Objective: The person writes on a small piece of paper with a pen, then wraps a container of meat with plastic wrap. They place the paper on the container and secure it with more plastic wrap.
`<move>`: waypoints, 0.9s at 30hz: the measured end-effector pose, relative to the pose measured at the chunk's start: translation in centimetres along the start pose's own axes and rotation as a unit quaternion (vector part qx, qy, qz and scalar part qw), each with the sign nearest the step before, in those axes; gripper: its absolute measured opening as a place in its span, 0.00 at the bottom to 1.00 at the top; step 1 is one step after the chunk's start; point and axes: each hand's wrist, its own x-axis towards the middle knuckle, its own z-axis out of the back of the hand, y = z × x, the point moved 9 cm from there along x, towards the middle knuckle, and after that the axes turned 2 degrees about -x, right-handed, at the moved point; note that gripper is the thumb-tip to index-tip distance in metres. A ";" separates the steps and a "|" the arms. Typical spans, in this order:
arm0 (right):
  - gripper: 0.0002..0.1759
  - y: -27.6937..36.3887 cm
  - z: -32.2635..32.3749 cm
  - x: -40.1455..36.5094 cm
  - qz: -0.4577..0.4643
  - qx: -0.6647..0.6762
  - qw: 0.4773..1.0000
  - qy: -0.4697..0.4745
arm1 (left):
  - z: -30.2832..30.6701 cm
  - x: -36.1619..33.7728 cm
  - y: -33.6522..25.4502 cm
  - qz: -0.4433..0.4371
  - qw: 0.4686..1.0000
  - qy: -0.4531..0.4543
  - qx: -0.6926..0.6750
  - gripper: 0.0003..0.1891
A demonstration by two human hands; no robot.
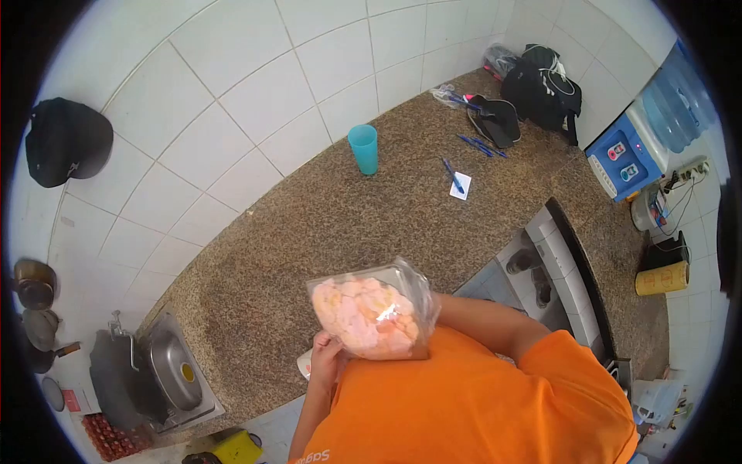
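Note:
A clear plastic bag (367, 315) packed with pale pink and orange puffy pieces is held up in front of my orange shirt, above the counter's near edge. What the pieces are I cannot make out. My left hand (328, 352) has its fingers closed on the bag's lower left edge. My right forearm (487, 319) reaches in behind the bag's loose, crumpled right end, and the bag hides that hand. Part of a white object (304, 363) shows beside my left wrist, mostly covered.
On the granite counter (286, 224) stand a turquoise cup (364, 150) and a pen (453, 176) on white paper. Several pens, a dark cap (495, 121) and a black bag (541, 89) lie farther back. A sink (174, 359) is left; a water dispenser (630, 155) is right.

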 end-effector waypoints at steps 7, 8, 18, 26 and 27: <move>0.16 2.5 0.5 -2.3 0.054 -0.171 0.982 0.049 | -3.9 1.3 1.5 0.069 0.995 0.058 -0.038 0.15; 0.16 2.9 0.4 -2.3 0.064 -0.196 0.977 0.055 | -4.9 0.9 1.5 0.065 0.997 0.008 -0.048 0.16; 0.20 3.0 -2.5 -2.7 0.097 -0.412 0.887 0.184 | -3.5 0.8 0.1 0.037 0.999 -0.010 -0.019 0.27; 0.22 3.9 -5.1 -1.7 0.138 -0.548 0.789 0.241 | -5.5 2.9 -6.6 -0.062 0.985 -0.009 -0.162 0.32; 0.25 3.1 -4.7 -1.1 0.069 -0.592 0.770 0.227 | -5.8 2.8 -7.0 -0.063 0.985 -0.010 -0.160 0.32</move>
